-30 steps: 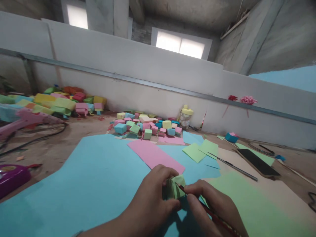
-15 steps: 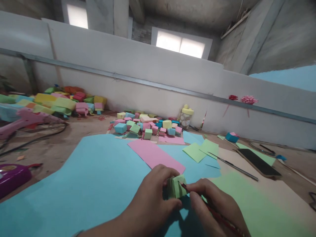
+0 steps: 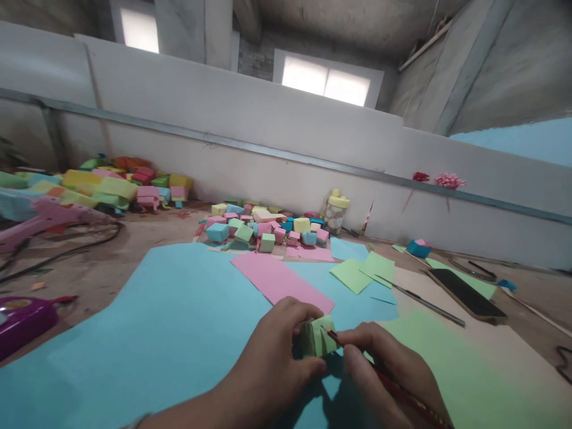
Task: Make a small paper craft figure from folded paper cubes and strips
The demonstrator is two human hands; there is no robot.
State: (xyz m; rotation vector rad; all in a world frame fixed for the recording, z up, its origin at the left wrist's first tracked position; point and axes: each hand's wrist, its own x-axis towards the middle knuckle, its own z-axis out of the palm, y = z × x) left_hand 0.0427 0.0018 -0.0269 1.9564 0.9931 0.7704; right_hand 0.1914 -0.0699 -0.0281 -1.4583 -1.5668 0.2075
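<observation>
Between the thumb and fingers of my left hand (image 3: pixel 279 348) is a small light-green folded-paper block (image 3: pixel 320 336). My right hand (image 3: pixel 384 369) pinches a thin paintbrush (image 3: pixel 400 390) with a dark red handle. Its dark tip meets, or nearly meets, the right-hand face of the block; I cannot tell which. Both hands are just above a large blue paper sheet (image 3: pixel 170 316). Ahead of my left hand lies a pink paper strip (image 3: pixel 281 280). The far side of the block is hidden by my fingers.
A heap of small paper cubes (image 3: pixel 263 226) stands at the back beside a jar with a yellow lid (image 3: pixel 336 211). Right lie tweezers (image 3: pixel 429 304), a phone (image 3: pixel 465 292) and green paper (image 3: pixel 451 363). Left are bigger paper blocks (image 3: pixel 107 187), a pink glue gun (image 3: pixel 49 220) and a purple object (image 3: pixel 24 322).
The block is tilted slightly in my left hand, and the brush tip has shifted a little left across its face. Both grips are the same, and everything else stays in place.
</observation>
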